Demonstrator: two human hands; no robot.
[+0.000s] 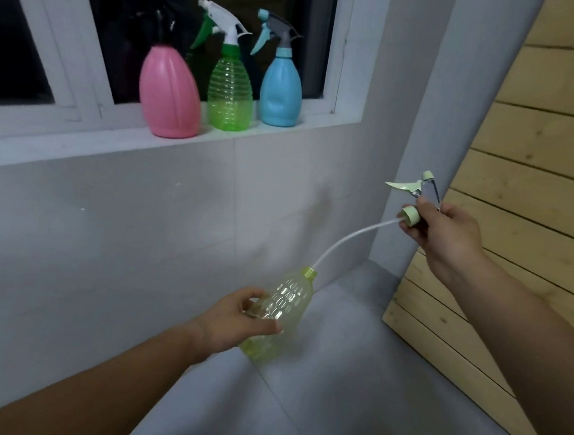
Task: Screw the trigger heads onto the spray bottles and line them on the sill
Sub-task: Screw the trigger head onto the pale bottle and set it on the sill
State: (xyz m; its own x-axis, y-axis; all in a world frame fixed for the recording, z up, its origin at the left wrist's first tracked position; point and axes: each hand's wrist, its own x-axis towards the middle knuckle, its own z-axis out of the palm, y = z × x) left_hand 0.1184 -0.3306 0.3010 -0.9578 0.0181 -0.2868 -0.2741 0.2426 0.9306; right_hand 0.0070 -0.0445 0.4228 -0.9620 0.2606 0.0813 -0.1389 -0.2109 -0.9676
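My left hand (236, 319) grips a clear yellow bottle (283, 311), tilted with its open neck pointing up and right. My right hand (445, 236) holds a pale green trigger head (414, 193) up to the right, apart from the bottle. Its white dip tube (349, 239) curves down and its tip sits in the bottle's neck. On the white sill (78, 146) stand three bottles in a row: a pink one (170, 93) with a dark head that is hard to make out, a clear green one (230, 89) with a white and green head, and a blue one (281, 83) with a grey and blue head.
A dark window (129, 26) with white frames lies behind the sill. Below it runs a grey tiled wall (122, 238). A wooden slat panel (536, 168) leans at the right, close to my right hand. Grey floor (332, 409) lies below.
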